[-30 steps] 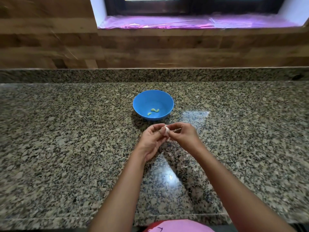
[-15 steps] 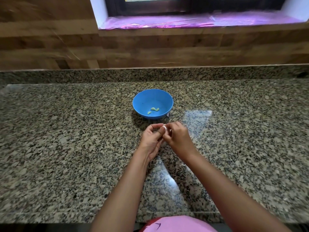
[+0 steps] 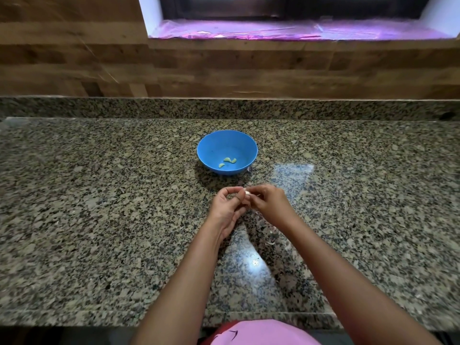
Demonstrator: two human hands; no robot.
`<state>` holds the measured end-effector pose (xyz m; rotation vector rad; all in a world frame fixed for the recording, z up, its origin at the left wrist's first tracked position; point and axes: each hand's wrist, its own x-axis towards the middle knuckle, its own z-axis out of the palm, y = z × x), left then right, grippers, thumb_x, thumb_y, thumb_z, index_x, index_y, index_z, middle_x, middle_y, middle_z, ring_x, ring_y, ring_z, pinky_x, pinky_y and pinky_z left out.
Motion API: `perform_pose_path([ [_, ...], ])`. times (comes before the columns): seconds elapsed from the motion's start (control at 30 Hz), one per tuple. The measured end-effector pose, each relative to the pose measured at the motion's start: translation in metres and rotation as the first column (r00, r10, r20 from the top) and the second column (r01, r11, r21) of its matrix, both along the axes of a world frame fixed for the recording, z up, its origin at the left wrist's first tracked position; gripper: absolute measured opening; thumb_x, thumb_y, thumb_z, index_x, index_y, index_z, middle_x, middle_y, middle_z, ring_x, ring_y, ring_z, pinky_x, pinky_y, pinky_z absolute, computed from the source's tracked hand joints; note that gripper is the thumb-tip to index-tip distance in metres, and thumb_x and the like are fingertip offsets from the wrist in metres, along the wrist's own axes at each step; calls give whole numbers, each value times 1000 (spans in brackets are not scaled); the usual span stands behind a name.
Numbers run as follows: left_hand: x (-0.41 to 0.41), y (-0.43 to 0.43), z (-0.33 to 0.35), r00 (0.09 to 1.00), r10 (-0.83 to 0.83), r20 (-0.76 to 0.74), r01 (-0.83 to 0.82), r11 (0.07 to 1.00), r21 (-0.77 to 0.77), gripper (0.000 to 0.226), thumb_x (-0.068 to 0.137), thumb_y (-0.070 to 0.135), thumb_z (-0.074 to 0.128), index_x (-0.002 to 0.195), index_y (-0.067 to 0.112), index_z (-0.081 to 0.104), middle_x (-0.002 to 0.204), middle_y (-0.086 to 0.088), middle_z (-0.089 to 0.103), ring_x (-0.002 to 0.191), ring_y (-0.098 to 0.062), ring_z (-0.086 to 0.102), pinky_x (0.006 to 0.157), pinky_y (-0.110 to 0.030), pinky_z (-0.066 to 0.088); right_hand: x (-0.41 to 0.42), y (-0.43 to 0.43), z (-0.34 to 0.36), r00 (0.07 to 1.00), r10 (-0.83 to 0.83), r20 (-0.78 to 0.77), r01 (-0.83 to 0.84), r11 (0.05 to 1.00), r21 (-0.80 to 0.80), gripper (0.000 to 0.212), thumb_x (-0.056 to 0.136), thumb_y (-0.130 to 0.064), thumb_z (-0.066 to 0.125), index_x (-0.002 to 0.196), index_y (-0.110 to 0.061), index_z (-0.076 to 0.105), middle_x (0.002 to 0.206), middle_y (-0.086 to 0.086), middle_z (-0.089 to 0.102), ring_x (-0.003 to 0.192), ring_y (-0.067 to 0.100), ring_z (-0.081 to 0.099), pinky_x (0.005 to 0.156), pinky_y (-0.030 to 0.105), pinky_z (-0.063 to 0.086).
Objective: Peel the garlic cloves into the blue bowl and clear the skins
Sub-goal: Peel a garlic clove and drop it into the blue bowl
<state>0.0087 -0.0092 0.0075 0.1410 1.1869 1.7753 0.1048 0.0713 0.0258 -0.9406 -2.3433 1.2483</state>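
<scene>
Clove (image 3: 247, 192) farther from bowl (image 3: 203, 145) — granite (image 3: 99, 200), wood wall (image 3: 74, 66)

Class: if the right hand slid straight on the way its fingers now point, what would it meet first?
The left hand, probably: the right hand points leftwards, with the small white garlic clove between them.

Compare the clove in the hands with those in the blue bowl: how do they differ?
The held clove looks white and unpeeled; the bowl cloves look greenish and bare. The held clove is pinched between the left hand and right hand; the bowl cloves lie in the blue bowl. One held clove, three bowl cloves. All are garlic.
</scene>
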Motion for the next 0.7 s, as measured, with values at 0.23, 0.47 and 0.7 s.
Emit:
perform_pose_path([
  [0.23, -4, -8, -4, 992, 70, -108, -78, 994, -75, 6, 89, 7, 59, 91, 9, 54, 91, -14, 65, 77, -21, 65, 69, -32, 57, 0, 9, 11, 965, -214, -151, 54, 727, -685, 20, 88, 3, 55, 106, 12, 58, 82, 14, 62, 57, 16, 65, 55, 24, 56],
  [0.47, -10, -10, -11, 656, -176, -734, -198, 898, -392, 10, 89, 22, 62, 99, 21, 64, 100, -3, 68, 88, -14, 62, 68, -24, 48, 16, 18, 13, 979, -204, -19, 112, 613, -782, 14, 85, 6, 56, 97, 10, 61, 81, 16, 61, 64, 21, 62, 60, 28, 58],
  [0.7, 11, -34, -25, 379, -257, -889, -285, 882, -376, 42, 92, 20, 56, 133, 15, 49, 146, -9, 36, 133, -24, 34, 103, -30, 33, 35, 26, 4, 971, -112, 211, 216, 788, -576, 13, 83, 5, 59, 94, 11, 61, 96, 22, 65, 81, 27, 65, 75, 35, 57],
])
